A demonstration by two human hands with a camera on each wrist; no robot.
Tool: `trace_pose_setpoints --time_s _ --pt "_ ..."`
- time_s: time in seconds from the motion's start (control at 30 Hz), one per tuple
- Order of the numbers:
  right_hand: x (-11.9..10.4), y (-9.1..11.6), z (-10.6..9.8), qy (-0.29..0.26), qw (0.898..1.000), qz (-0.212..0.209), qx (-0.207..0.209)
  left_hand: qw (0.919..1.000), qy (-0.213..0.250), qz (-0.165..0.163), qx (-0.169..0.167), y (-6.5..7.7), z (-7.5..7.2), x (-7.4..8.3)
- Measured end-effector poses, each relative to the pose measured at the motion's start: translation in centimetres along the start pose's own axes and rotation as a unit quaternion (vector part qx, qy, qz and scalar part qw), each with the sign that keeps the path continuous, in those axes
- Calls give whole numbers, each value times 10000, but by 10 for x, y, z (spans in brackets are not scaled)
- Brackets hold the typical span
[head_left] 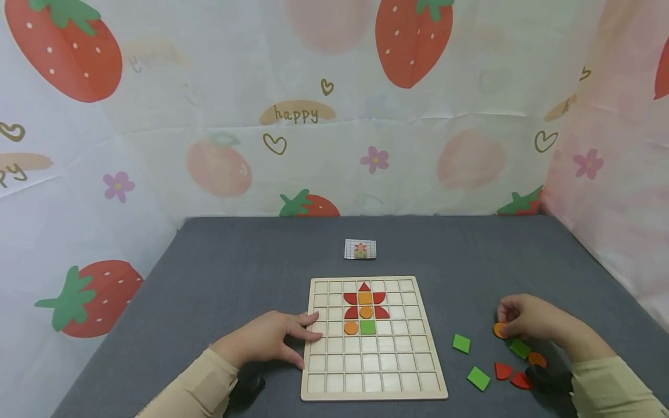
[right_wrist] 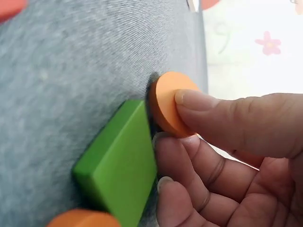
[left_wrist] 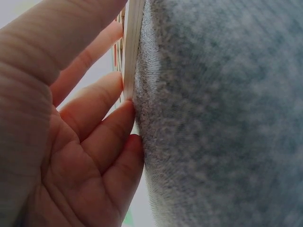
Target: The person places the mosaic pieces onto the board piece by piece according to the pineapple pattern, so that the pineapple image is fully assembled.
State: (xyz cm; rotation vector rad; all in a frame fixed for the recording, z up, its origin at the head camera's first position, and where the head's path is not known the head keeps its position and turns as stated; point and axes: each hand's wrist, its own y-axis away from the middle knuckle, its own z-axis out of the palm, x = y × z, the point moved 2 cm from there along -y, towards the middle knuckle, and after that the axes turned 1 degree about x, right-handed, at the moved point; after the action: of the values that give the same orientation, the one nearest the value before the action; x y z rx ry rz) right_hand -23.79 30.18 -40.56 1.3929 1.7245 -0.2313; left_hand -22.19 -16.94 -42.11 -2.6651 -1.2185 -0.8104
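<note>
A wooden grid board (head_left: pixel 373 383) lies in front of me. On its upper rows sit red pieces, an orange square (head_left: pixel 364 298), two orange discs and a green square (head_left: pixel 368 327). My left hand (head_left: pixel 266 338) rests at the board's left edge, fingertips over the rim and thumb against its side. In the left wrist view its fingers (left_wrist: pixel 102 101) touch the rim. Off to the right, my right hand (head_left: pixel 540 320) pinches an orange disc (right_wrist: pixel 170 101), tilted up at the cloth. The thumb lies on its face; the fingers behind are partly hidden. A green square (right_wrist: pixel 125 165) lies beside it.
Right of the board lie loose green squares (head_left: pixel 478 378), red pieces (head_left: pixel 503 371) and another orange disc (head_left: pixel 537 360). A small pattern card (head_left: pixel 360 249) lies beyond the board on the grey cloth (head_left: pixel 251 255). Fruit-printed curtains (head_left: pixel 324 168) enclose the back and sides.
</note>
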Motion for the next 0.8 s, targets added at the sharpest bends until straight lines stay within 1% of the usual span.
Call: trace_pose_setpoints --time_s 0.13,0.3,0.4,0.57,0.7,0.8 --pt "-3 -3 1 55 9999 -62 67 10000 27 14 -3 1 0 1" --pt "-13 -9 3 39 9992 -349 207 10000 -1 50 6 1 -1 1" --pt "-21 -14 4 -41 9982 -553 222 10000 -13 43 -5 1 -1 1" --pt "-38 -24 9 -150 9958 -891 153 10000 -28 26 -30 1 -2 3" --pt "-55 -31 17 -283 9934 -1112 67 10000 7 5 -39 1 -2 3" --pt "-67 -38 26 -392 9923 -1172 -15 10000 32 -16 -40 1 -2 3"
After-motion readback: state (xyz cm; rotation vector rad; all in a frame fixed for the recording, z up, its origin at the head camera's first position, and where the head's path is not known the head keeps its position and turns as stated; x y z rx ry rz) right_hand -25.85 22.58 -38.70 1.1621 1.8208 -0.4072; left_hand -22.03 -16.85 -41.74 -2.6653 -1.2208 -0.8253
